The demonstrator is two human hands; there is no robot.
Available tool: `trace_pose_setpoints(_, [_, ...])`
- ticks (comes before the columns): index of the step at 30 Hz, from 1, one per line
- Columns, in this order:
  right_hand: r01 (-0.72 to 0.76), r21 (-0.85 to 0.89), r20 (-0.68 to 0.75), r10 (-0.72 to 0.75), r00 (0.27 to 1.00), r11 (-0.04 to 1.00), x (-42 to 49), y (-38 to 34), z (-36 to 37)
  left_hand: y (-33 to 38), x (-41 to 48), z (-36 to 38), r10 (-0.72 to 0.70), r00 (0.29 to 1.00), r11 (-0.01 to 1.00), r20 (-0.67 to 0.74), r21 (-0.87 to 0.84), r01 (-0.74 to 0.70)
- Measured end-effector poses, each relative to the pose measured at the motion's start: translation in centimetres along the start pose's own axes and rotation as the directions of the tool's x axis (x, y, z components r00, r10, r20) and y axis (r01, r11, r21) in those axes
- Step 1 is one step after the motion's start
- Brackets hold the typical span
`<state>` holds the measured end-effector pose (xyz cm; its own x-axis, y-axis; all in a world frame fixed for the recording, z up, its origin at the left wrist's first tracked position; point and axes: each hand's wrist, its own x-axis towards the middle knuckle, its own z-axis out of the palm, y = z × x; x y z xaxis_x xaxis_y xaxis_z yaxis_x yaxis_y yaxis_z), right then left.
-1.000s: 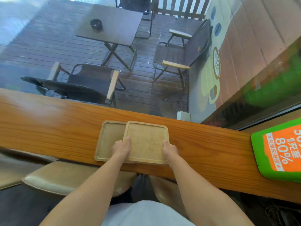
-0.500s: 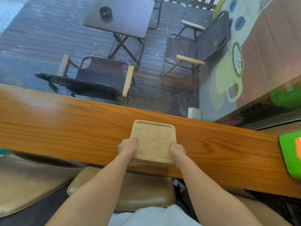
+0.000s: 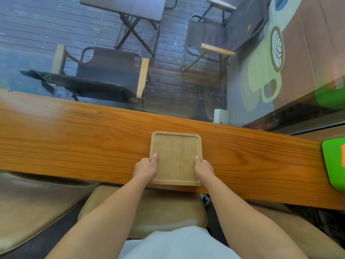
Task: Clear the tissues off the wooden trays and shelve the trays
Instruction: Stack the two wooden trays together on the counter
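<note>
A square wooden tray [image 3: 175, 152] lies on the long wooden counter [image 3: 74, 139], near its front edge. It rests squarely on a second tray, of which only a thin edge shows along the front. My left hand [image 3: 146, 167] grips the stack's left side, thumb on the rim. My right hand [image 3: 203, 168] grips the right side the same way. The top tray is bare, and no tissue is in view.
A green and orange sign [image 3: 334, 161] lies on the counter at the far right. Tan padded stools [image 3: 149, 210] stand below the counter's front edge. Beyond the glass are folding chairs [image 3: 104, 75] and a table [image 3: 130, 6] on a deck.
The two trays lay offset side by side a second ago. The upper one slid left over the lower, and they now sit as one aligned stack between my hands.
</note>
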<state>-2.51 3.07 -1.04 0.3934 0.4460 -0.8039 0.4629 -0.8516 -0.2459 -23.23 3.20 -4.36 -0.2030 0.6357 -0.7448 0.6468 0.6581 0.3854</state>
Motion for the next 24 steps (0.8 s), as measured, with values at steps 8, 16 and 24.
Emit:
trace_pose_setpoints(8, [0.063, -0.158, -0.074, -0.075, 0.994, 0.986, -0.1, 0.1, 0.2, -0.4, -0.1, -0.4, 0.029, 1.000, 0.995, -0.001, 0.098, -0.029])
trace_pose_setpoints(16, [0.029, -0.248, -0.126, -0.062, 0.990, 0.968, -0.3, -0.3, 0.1, 0.3, -0.2, -0.2, 0.055, 0.998, 0.962, -0.041, 0.269, -0.042])
trace_pose_setpoints(24, [-0.002, -0.147, -0.016, 0.000, 1.000, 0.989, 0.0, 0.0, 0.0, 0.6, 0.0, -0.6, 0.099, 0.989, 0.917, -0.108, 0.396, -0.048])
